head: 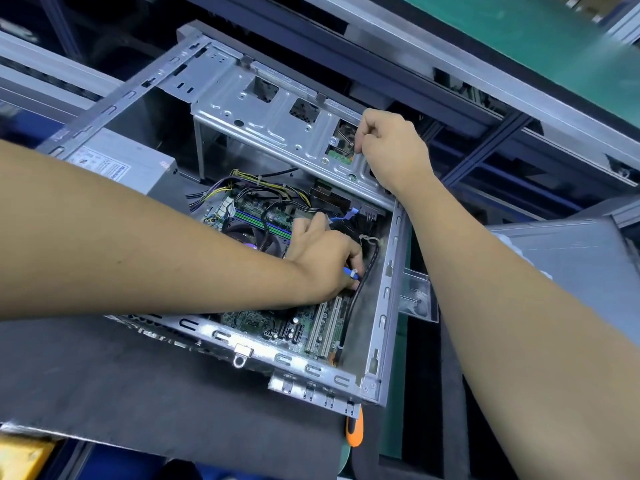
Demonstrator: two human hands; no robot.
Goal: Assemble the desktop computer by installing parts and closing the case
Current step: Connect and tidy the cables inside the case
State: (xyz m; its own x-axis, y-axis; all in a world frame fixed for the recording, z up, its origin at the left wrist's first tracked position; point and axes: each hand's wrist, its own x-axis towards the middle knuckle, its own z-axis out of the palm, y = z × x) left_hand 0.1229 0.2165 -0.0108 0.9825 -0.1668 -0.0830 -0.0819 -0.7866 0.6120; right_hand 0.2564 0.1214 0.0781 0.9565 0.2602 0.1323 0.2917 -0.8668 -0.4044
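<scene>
An open grey computer case (384, 292) lies on its side on a dark mat. Inside it the green motherboard (266, 323) shows white slots and bundled wires. My left hand (323, 261) reaches down into the case and pinches a blue connector (349, 273) next to a black cable (360, 292). My right hand (391, 150) grips the right end of the raised metal drive cage (277, 119), which is tilted up over the case. The power supply (121, 162) sits at the case's left end, partly behind my left forearm.
An orange-handled screwdriver (355, 431) pokes out from under the case's near corner. A clear plastic piece (417, 294) lies right of the case. A grey side panel (561, 251) rests at the right. Aluminium rails (485, 81) cross behind. A yellow object (20, 455) sits at bottom left.
</scene>
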